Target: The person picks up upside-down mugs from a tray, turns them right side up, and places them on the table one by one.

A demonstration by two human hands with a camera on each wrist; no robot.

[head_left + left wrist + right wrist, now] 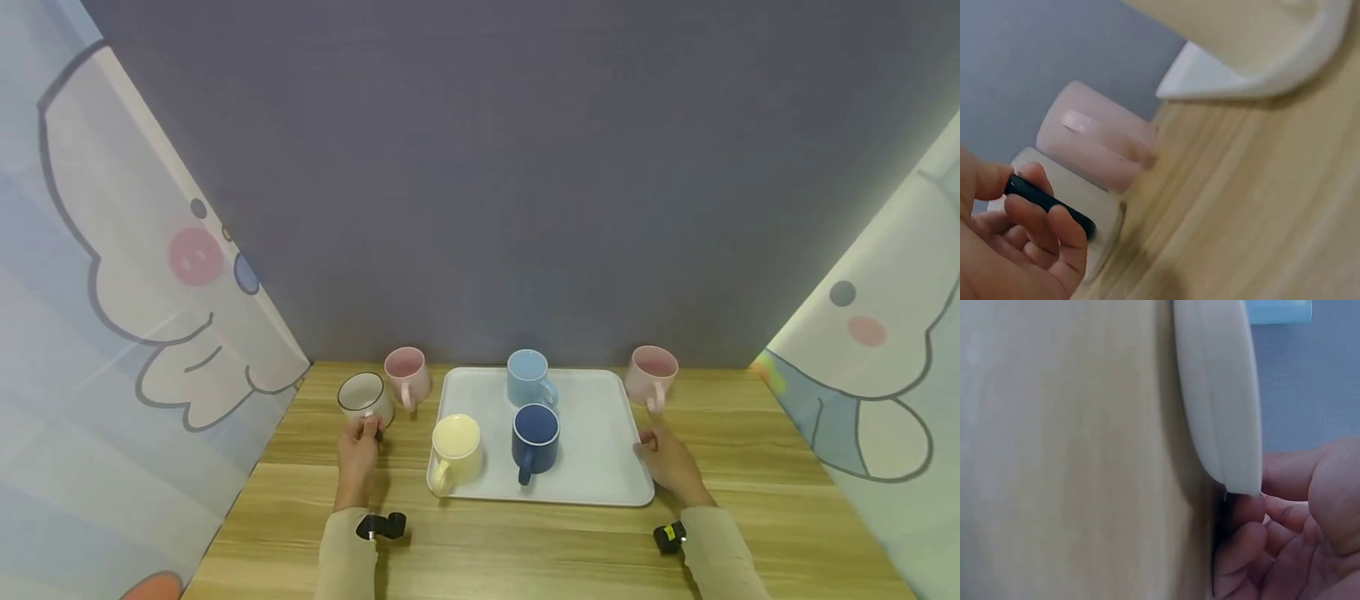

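Observation:
My left hand [356,457] grips the dark handle [1079,221] of a white mug with a black rim [381,408] at the tray's left. In the left wrist view its fingers curl round that handle, and a pink mug [1094,131] stands just beyond. At the right, my right hand [672,467] pinches the side edge of the white tray [592,450], thumb over the rim and fingers below it in the right wrist view. On the tray stand a yellow mug [467,462], a dark blue mug [542,450] and a light blue mug [522,390].
Another pink mug [641,385] stands off the tray's right side, just beyond my right hand. The wooden table [525,550] ends at a grey back wall [480,183]. Cartoon-printed panels [187,275] flank both sides.

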